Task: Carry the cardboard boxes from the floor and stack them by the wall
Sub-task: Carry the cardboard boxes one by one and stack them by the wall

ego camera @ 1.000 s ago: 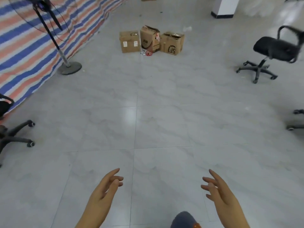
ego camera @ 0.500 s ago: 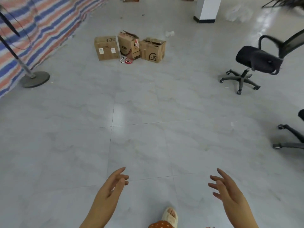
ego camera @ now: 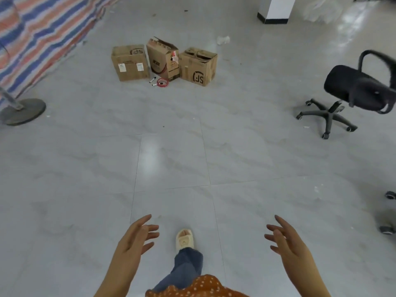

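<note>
Left hand [ego camera: 137, 239] and right hand [ego camera: 285, 239] out front, fingers spread, empty, likely readied for a lift. Cream slipper [ego camera: 184, 239] mid-stride on grey tiled floor [ego camera: 171, 159]. Well ahead: three brown cardboard boxes [ego camera: 164, 62] clustered on floor, near striped tarpaulin wall [ego camera: 42, 33].

Black office chair [ego camera: 353, 91] at right; fan base [ego camera: 22, 111] and striped tarp [ego camera: 40, 28] at left; white pillar [ego camera: 275, 9] beyond

Bare floor [ego camera: 171, 129] up to boxes [ego camera: 165, 61]
</note>
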